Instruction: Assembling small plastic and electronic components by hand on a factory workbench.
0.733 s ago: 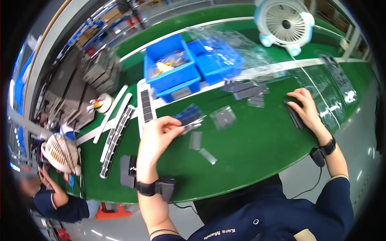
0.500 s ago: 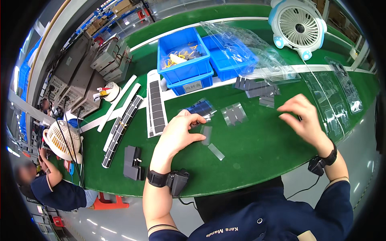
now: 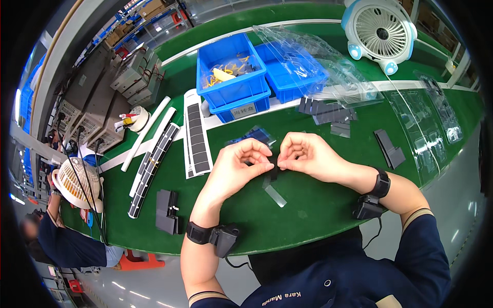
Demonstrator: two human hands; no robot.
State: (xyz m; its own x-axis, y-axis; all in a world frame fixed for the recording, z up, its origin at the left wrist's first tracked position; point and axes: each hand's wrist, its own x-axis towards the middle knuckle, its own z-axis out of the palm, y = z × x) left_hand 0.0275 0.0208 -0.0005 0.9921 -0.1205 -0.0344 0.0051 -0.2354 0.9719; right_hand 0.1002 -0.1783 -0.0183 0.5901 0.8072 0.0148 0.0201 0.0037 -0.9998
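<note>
My left hand (image 3: 237, 168) and my right hand (image 3: 312, 158) meet over the middle of the green table, thumbs and fingers pinched. Between their fingertips shows a small dark piece (image 3: 273, 173), mostly hidden by the fingers. Just below it lies a clear strip (image 3: 276, 196) on the table. Behind my left hand, dark blue film pieces (image 3: 250, 136) are partly covered. Several flat dark grey pieces (image 3: 326, 112) lie beyond my right hand, and black folded pieces (image 3: 389, 149) rest to the right of it.
Blue bins (image 3: 233, 84) stand at the back, with clear plastic bags (image 3: 328, 61) over one. White sheets with black rectangles (image 3: 196, 136) and a long black strip roll (image 3: 154, 169) lie left, near a dark grey stack (image 3: 167, 211). Clear trays (image 3: 418, 128) lie right; a fan (image 3: 382, 34) stands behind.
My right hand has moved left to meet my left hand, its fingers closing into a pinch. Black folded pieces now show at the right; the clear sheet near the centre is covered.
</note>
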